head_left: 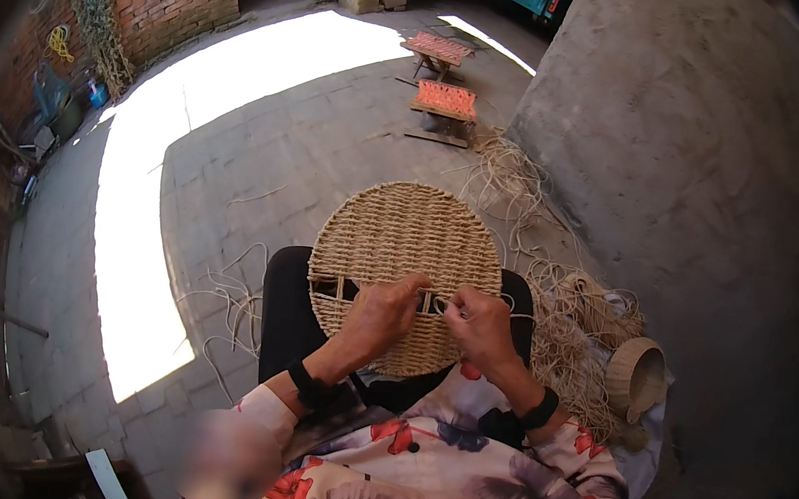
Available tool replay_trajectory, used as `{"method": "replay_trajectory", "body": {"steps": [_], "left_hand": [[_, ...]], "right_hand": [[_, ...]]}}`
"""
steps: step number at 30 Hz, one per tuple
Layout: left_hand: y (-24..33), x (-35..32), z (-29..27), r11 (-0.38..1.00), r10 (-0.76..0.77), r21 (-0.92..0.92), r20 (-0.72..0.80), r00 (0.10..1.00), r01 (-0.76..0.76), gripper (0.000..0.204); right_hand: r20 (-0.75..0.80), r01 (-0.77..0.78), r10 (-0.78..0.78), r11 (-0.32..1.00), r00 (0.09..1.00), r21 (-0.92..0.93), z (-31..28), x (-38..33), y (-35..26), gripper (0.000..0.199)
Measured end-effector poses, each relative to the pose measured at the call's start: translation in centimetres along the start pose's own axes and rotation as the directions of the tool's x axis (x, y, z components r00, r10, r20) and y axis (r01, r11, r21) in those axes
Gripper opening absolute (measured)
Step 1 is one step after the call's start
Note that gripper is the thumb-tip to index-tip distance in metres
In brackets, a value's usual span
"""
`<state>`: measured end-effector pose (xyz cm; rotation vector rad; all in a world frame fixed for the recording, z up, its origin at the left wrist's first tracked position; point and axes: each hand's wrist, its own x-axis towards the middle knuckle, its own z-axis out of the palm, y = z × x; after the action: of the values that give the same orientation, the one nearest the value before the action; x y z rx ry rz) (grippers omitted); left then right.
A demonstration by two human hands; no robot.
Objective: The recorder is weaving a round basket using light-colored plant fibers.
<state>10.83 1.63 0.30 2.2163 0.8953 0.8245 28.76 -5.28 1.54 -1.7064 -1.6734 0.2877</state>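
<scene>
A round woven straw mat (410,226) lies in front of me on a black seat-like surface (285,286). An open gap runs across its lower part, where bare upright ribs show. At the gap's upper edge, the fingers of my left hand (380,314) are closed on the mat; their tips are partly hidden. Just right of them, my right hand (484,326) pinches a thin straw cord (443,304), looped beside a rib. Both hands are close together, backs up.
A tangled heap of straw cord (569,318) lies to the right, with a small woven basket (636,375) tipped at its edge. Loose strands (241,300) trail on the left. Two low folding stools (444,102) stand ahead, near a grey wall (688,135).
</scene>
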Motion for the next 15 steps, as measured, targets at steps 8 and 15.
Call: {"method": "replay_trajectory", "body": {"steps": [8, 15], "left_hand": [[-0.5, -0.9, 2.0, 0.977, 0.140, 0.161, 0.027, 0.990, -0.142, 0.061], [-0.6, 1.2, 2.1, 0.987, 0.014, 0.156, 0.212, 0.977, -0.048, 0.062]], "right_hand": [[0.178, -0.054, 0.096, 0.973, 0.979, -0.226, 2.6, 0.9, -0.9, 0.017], [0.184, -0.092, 0.130, 0.975, 0.974, -0.200, 2.4, 0.9, 0.1, 0.019]]}}
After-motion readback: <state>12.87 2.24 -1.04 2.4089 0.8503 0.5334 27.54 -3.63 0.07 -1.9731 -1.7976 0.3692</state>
